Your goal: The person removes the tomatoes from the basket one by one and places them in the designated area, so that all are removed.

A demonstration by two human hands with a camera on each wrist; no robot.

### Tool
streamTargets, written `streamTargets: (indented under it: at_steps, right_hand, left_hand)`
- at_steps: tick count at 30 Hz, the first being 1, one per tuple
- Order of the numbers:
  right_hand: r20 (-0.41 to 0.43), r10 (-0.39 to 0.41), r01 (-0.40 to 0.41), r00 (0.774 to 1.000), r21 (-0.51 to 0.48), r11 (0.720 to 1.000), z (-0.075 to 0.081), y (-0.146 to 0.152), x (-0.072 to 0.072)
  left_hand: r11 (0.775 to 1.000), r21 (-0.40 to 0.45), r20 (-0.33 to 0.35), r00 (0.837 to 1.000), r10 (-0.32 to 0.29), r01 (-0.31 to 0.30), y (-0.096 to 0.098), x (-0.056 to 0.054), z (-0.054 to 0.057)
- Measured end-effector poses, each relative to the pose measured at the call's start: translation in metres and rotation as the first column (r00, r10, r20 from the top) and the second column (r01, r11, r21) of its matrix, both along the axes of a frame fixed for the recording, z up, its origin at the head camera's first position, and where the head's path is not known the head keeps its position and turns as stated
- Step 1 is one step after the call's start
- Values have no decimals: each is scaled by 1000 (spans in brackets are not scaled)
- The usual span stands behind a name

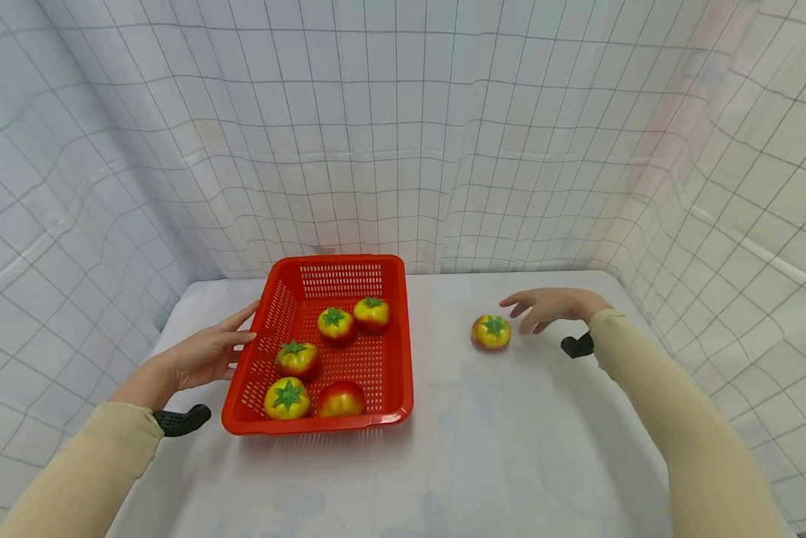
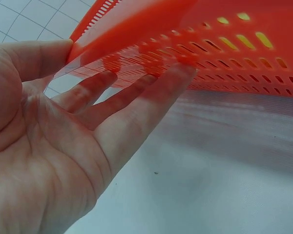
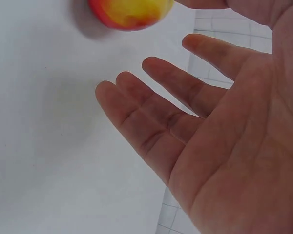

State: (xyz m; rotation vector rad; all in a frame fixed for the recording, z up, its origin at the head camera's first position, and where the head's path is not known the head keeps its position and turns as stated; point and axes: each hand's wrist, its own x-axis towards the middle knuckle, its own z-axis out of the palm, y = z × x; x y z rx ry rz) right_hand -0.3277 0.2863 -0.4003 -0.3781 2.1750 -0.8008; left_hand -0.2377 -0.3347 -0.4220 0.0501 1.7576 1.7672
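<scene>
A red perforated plastic basket (image 1: pixel 408 351) stands left of the middle on the white table, with several red-and-yellow tomatoes (image 1: pixel 298 360) in it. Most show a green star-shaped top. My left hand (image 1: pixel 204 355) is at the basket's left side. In the left wrist view, the thumb touches the rim and the extended fingers (image 2: pixel 141 107) reach the slotted outer wall below it. One more tomato (image 1: pixel 490 332) sits on the table right of the basket. Just right of it hovers my right hand (image 1: pixel 547 306), fingers spread and slightly bent, holding nothing; the right wrist view shows a gap to the tomato (image 3: pixel 129 12).
White grid-patterned curtains (image 1: pixel 403 149) hang behind and on both sides of the table (image 1: pixel 497 448). A dark wrist device (image 1: pixel 184 421) sticks out by the left sleeve, another (image 1: pixel 578 345) by the right. White tabletop lies between the basket and the single tomato.
</scene>
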Motion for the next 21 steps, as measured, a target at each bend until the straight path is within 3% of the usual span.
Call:
streamTargets:
  at_steps: [9,21]
  right_hand:
    - [-55,-36,33,998,-59,998,15,3,5]
    - [-200,-6,-11,980,-85,996,16,-11,15]
  left_hand:
    - [1000,3,-2,1000,-1,1,0,1,2]
    - [1000,7,-2,1000,-5,5,0,0,0]
